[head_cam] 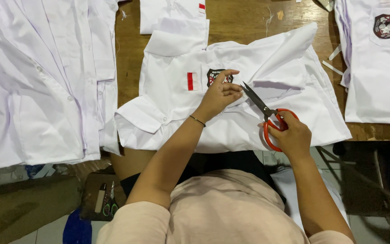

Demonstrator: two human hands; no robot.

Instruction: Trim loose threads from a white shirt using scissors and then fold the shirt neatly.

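White school shirt point(231, 113) lies folded mid-table, and the left hand point(220, 92) pinches something tiny at its dark chest badge point(214, 76), fingertips together. Right hand point(290, 134) has its fingers through the orange-handled scissors point(267, 116), blades barely parted, tips near the left fingers. More shirts point(46, 81) are stacked far left.

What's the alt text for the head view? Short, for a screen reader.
Seen from above, the right hand holds red-handled scissors, blades pointing at the left hand, which pinches the chest of a white shirt near its dark badge. More white shirts lie around it on a wooden table.
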